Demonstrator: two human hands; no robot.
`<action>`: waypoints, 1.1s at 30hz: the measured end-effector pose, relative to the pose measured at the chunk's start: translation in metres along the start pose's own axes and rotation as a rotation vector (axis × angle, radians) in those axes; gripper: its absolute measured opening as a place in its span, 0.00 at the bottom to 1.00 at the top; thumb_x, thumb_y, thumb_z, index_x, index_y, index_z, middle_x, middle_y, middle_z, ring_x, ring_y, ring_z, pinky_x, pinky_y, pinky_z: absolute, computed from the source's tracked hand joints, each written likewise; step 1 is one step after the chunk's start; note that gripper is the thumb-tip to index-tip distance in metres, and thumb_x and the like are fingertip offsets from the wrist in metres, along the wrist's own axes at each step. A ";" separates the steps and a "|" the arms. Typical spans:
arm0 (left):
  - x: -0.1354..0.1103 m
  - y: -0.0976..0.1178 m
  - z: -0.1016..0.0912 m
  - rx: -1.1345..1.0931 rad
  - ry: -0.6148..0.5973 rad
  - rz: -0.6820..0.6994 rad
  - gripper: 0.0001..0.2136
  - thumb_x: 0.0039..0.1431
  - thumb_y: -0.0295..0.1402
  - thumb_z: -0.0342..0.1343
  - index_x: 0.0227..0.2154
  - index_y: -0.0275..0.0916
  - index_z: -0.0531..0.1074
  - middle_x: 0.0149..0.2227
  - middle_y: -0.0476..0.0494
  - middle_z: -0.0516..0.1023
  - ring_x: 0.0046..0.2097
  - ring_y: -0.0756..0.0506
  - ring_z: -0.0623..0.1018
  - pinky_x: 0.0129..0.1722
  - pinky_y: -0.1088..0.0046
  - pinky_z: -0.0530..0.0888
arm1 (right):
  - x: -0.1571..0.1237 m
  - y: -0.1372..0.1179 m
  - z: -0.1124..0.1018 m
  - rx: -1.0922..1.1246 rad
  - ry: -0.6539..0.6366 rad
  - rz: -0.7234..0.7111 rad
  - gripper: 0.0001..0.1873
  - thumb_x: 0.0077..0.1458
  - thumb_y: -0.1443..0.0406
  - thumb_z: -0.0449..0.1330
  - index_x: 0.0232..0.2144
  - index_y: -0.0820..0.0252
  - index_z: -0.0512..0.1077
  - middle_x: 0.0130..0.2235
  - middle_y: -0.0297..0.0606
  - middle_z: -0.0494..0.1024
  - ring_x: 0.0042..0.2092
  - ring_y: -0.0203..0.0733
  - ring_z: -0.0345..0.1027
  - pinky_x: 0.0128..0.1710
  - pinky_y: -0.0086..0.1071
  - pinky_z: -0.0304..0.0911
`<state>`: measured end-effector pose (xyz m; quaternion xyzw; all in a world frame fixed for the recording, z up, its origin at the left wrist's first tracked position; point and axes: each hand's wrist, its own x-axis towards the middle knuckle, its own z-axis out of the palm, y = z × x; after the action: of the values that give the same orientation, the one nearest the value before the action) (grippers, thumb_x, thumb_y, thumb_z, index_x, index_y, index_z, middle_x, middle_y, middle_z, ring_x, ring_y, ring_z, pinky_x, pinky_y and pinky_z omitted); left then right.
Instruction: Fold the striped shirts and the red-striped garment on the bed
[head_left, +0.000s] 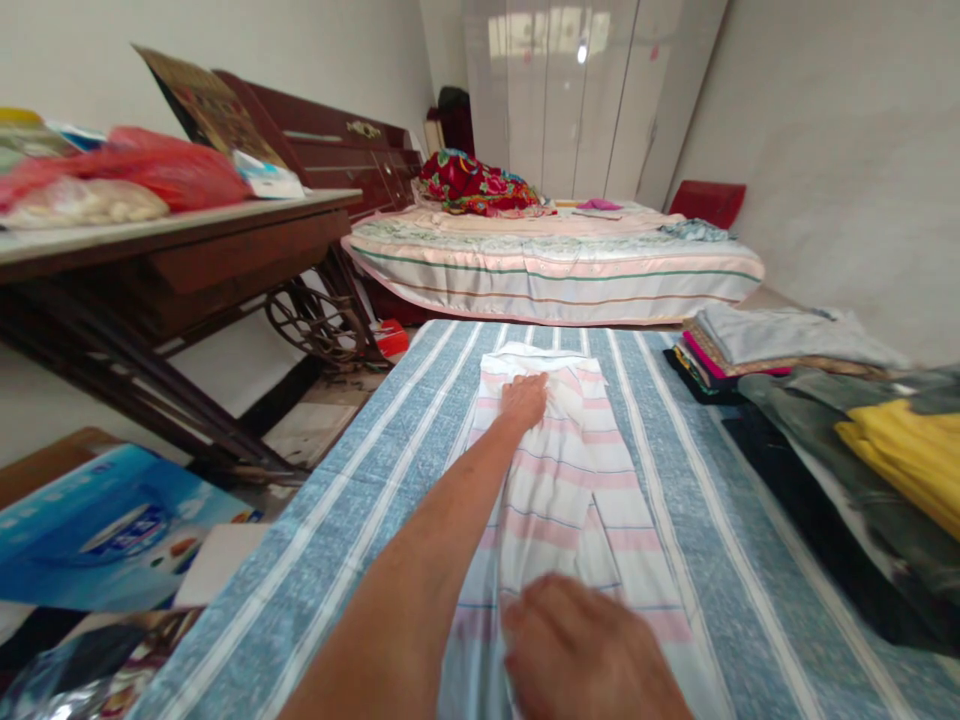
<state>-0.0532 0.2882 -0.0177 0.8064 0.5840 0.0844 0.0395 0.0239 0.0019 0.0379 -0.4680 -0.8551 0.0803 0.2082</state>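
Observation:
A white garment with pink bands and thin dark lines (555,470) lies folded lengthwise on the blue striped cover (375,450). My left hand (525,400) rests on its far part, just below the far edge, fingers laid on the fabric. My left forearm reaches across the garment's left side. Nearer to me, my right hand (585,645) is over the lower part of the garment, smeared by motion. Its fingers point left and look bent, but whether they grip any cloth is not clear. The garment's near end is partly hidden by my right hand.
Folded clothes (787,345) are stacked at the right, beside dark garments and a yellow one (907,450). A sewing-machine table (180,245) holding bags stands at the left, above a blue box (120,530). Behind is a bed (555,270) with a red floral quilt (480,185).

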 end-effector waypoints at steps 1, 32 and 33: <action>0.000 0.000 0.000 0.004 0.002 0.002 0.19 0.63 0.33 0.38 0.55 0.44 0.60 0.54 0.44 0.69 0.53 0.40 0.64 0.51 0.58 0.61 | 0.011 0.019 -0.003 -0.017 0.012 0.071 0.08 0.51 0.72 0.53 0.30 0.56 0.69 0.31 0.37 0.75 0.35 0.44 0.69 0.32 0.35 0.64; 0.013 -0.005 -0.007 0.123 -0.027 0.097 0.17 0.60 0.24 0.40 0.47 0.41 0.68 0.49 0.40 0.72 0.51 0.40 0.67 0.46 0.60 0.66 | 0.040 0.118 0.053 -0.238 -0.051 0.303 0.30 0.60 0.55 0.45 0.60 0.66 0.55 0.63 0.50 0.53 0.63 0.51 0.44 0.59 0.50 0.40; 0.013 -0.004 -0.010 0.120 -0.029 0.097 0.17 0.60 0.23 0.40 0.47 0.39 0.68 0.48 0.39 0.72 0.51 0.39 0.67 0.46 0.60 0.66 | 0.039 0.118 0.053 -0.236 -0.046 0.301 0.30 0.60 0.55 0.45 0.60 0.66 0.55 0.63 0.49 0.53 0.64 0.51 0.44 0.59 0.50 0.40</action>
<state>-0.0545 0.3019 -0.0077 0.8357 0.5477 0.0395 -0.0045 0.0727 0.1025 -0.0384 -0.6097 -0.7835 0.0204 0.1180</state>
